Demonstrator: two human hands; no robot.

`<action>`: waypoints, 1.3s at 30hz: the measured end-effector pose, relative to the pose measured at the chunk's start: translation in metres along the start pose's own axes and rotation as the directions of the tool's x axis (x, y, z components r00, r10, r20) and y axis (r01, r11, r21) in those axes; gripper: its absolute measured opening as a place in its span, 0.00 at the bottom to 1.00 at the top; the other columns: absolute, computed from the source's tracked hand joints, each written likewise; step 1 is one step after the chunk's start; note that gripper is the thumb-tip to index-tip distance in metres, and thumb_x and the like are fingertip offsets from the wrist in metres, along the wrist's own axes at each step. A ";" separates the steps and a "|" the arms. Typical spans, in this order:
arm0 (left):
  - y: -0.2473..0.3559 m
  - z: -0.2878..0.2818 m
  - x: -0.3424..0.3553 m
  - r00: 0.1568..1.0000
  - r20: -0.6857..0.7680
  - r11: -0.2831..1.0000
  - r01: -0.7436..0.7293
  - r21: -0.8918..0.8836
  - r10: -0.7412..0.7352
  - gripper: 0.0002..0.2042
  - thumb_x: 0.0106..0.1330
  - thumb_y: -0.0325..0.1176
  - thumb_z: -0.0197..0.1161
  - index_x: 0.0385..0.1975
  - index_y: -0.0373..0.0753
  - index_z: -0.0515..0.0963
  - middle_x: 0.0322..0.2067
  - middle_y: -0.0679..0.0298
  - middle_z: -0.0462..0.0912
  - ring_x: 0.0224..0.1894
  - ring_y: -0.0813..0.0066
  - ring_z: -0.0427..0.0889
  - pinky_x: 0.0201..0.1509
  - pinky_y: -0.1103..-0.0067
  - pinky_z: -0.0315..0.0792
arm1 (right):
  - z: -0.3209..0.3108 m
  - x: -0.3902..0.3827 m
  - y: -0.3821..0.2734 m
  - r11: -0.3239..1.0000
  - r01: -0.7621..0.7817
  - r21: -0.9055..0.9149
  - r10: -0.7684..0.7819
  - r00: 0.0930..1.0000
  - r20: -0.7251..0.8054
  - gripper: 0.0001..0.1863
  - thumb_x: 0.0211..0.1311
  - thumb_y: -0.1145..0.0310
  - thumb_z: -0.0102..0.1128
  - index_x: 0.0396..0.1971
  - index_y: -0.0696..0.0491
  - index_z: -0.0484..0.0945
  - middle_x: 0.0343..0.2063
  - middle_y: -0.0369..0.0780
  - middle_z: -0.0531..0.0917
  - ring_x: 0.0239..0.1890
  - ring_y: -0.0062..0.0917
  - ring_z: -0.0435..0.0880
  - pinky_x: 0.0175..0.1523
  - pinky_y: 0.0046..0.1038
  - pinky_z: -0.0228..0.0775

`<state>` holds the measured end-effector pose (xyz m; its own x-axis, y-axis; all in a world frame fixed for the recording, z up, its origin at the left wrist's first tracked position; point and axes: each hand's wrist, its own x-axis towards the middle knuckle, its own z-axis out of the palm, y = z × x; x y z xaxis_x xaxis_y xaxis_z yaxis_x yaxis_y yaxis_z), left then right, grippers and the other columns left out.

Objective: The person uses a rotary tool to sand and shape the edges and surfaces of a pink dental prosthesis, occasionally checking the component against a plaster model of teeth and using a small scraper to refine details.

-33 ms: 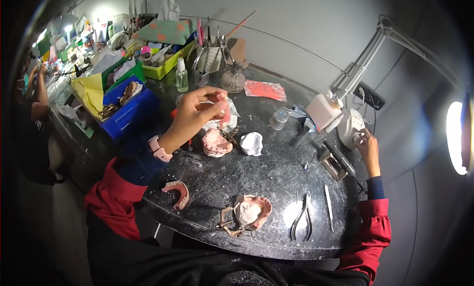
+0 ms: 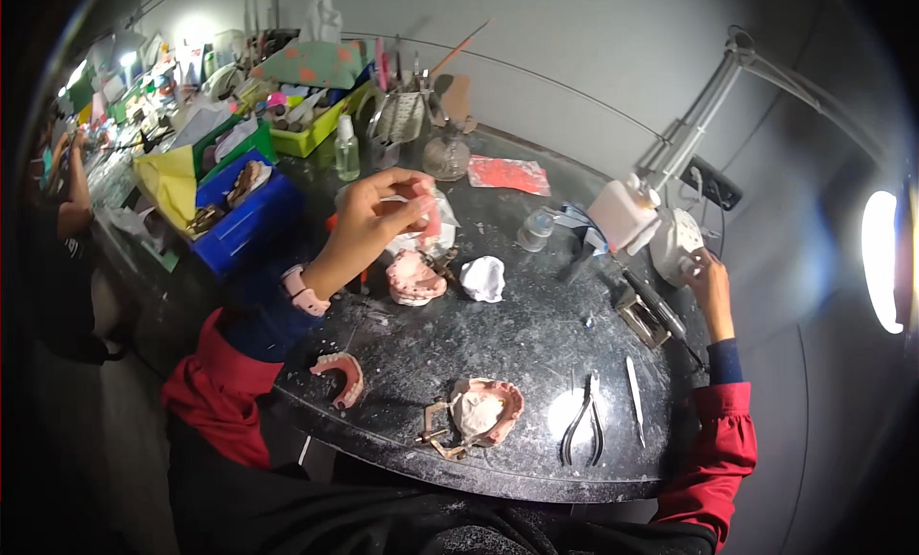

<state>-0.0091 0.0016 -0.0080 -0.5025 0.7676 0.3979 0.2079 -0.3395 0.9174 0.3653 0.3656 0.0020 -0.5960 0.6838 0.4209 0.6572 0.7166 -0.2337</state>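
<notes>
My left hand (image 2: 369,215) is raised over the middle of the bench, thumb and fingers pinched on a pink piece (image 2: 428,208) whose exact shape is partly hidden by the fingers. Below it a pink dental model (image 2: 414,278) sits beside a small white plaster piece (image 2: 482,278). My right hand (image 2: 709,283) reaches to a white control box (image 2: 676,237) at the right, fingers closed at what looks like its knob. A handpiece (image 2: 657,304) lies on a metal stand (image 2: 642,322) near that hand. Nearer me are a denture (image 2: 350,377) and a plaster model in a brass articulator (image 2: 479,411).
Pliers (image 2: 593,421) and a slim white-handled tool (image 2: 636,402) lie at front right. Farther back stand a glass burner (image 2: 447,155), a spray bottle (image 2: 347,151), a pink bottle (image 2: 620,215), a small glass jar (image 2: 536,231) and a blue bin (image 2: 244,225). Another person's arm (image 2: 75,191) shows far left.
The whole view has shifted slightly, so things on the bench appear a little farther left. Both hands keep nearly the same pose and place.
</notes>
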 end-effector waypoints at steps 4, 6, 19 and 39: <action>0.002 -0.004 -0.002 0.999 -0.043 1.000 -0.016 -0.003 0.015 0.12 0.60 0.28 0.59 0.43 0.31 0.73 0.32 0.68 0.75 0.29 0.87 0.76 0.32 0.90 0.71 | -0.002 0.005 0.006 0.988 0.094 -0.126 -0.100 0.994 -0.041 0.17 0.39 0.70 0.67 0.33 0.55 0.76 0.34 0.43 0.80 0.34 0.39 0.80 0.37 0.35 0.71; 0.001 0.000 0.000 0.999 -0.031 1.000 0.007 -0.004 -0.007 0.12 0.60 0.28 0.59 0.42 0.31 0.72 0.32 0.69 0.75 0.29 0.87 0.75 0.31 0.91 0.71 | -0.011 -0.001 -0.014 0.988 0.074 -0.139 -0.079 0.997 -0.026 0.14 0.43 0.69 0.66 0.31 0.57 0.75 0.32 0.43 0.79 0.34 0.39 0.79 0.37 0.35 0.71; 0.070 0.037 -0.032 0.996 0.084 0.959 0.041 -0.279 -0.018 0.15 0.61 0.30 0.59 0.46 0.33 0.70 0.36 0.62 0.80 0.33 0.80 0.80 0.35 0.85 0.77 | 0.017 -0.062 -0.095 0.963 0.266 0.046 -0.270 0.949 0.160 0.30 0.47 0.77 0.59 0.54 0.51 0.64 0.38 0.46 0.75 0.40 0.42 0.75 0.44 0.36 0.68; 0.076 0.098 -0.064 0.875 0.439 0.902 0.342 -0.263 -0.204 0.17 0.60 0.27 0.60 0.49 0.31 0.71 0.36 0.65 0.79 0.39 0.82 0.79 0.44 0.84 0.74 | -0.046 -0.100 -0.204 0.681 0.369 0.632 -0.430 0.901 -0.063 0.13 0.52 0.77 0.56 0.39 0.60 0.71 0.21 0.43 0.74 0.20 0.30 0.74 0.25 0.24 0.64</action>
<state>0.1213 -0.0195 0.0370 -0.1140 0.9796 0.1658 -0.2056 -0.1865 0.9607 0.3124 0.1448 0.0475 -0.7903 0.2991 0.5348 -0.0640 0.8277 -0.5575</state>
